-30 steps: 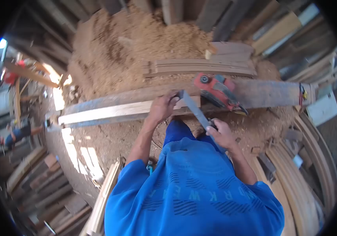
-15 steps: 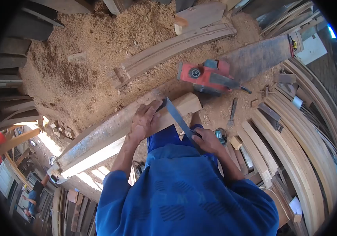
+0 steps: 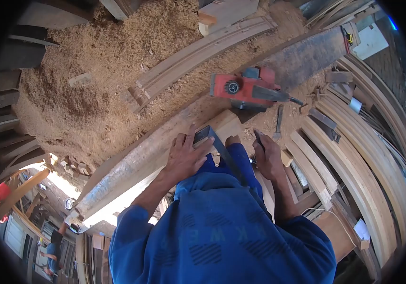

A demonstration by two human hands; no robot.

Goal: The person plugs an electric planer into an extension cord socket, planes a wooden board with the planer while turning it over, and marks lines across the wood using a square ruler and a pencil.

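Observation:
A metal try square (image 3: 224,154) lies across the pale squared beam (image 3: 226,124) near its right end. My left hand (image 3: 187,154) presses the square's short arm against the beam, fingers spread over it. The long blade points down toward my shirt. My right hand (image 3: 268,154) is raised to the right of the blade, closed around a small dark thin tool (image 3: 259,139), too small to name. The beam rests along a worn plank bench (image 3: 302,61). On the plank, beyond the beam's end, sits a red electric planer (image 3: 248,90).
Sawdust (image 3: 94,80) covers the ground ahead, with a grooved board (image 3: 203,54) on it. A chisel-like tool (image 3: 279,120) lies right of my right hand. Curved planks (image 3: 354,184) are stacked at the right. Another person (image 3: 53,253) is at the far lower left.
My right hand has let go of the square's blade and moved right, now with a small dark tool. My left hand has spread over the square. The view has turned.

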